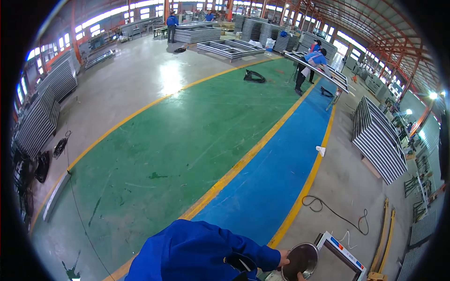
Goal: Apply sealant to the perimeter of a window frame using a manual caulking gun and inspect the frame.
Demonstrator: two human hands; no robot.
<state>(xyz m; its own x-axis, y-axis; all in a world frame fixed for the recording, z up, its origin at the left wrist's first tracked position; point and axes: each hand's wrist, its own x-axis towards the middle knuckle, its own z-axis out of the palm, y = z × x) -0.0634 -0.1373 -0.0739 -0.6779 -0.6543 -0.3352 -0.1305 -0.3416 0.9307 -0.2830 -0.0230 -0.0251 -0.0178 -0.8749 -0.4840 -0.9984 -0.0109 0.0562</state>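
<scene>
At the lower edge, a round steel bowl (303, 258) with a brownish inside is tilted so that I look into it. My left hand (283, 259) comes out of a blue sleeve and is closed on the bowl's left rim. Only a bit of my right hand (301, 277) shows, its fingers at the bowl's near rim; the picture's edge cuts off the rest. Beside the bowl on the right lies a rectangular frame (348, 252) with a pale edge and blue and red label patches. What lies under the bowl is hidden.
Yellow lines border the green floor (187, 140) and a blue lane (262, 187). A dark cable (337, 213) and long yellow bars (384, 234) lie at right. Stacked metal frames (378, 138) stand beyond. Workers in blue (315, 61) handle a frame on stands further off.
</scene>
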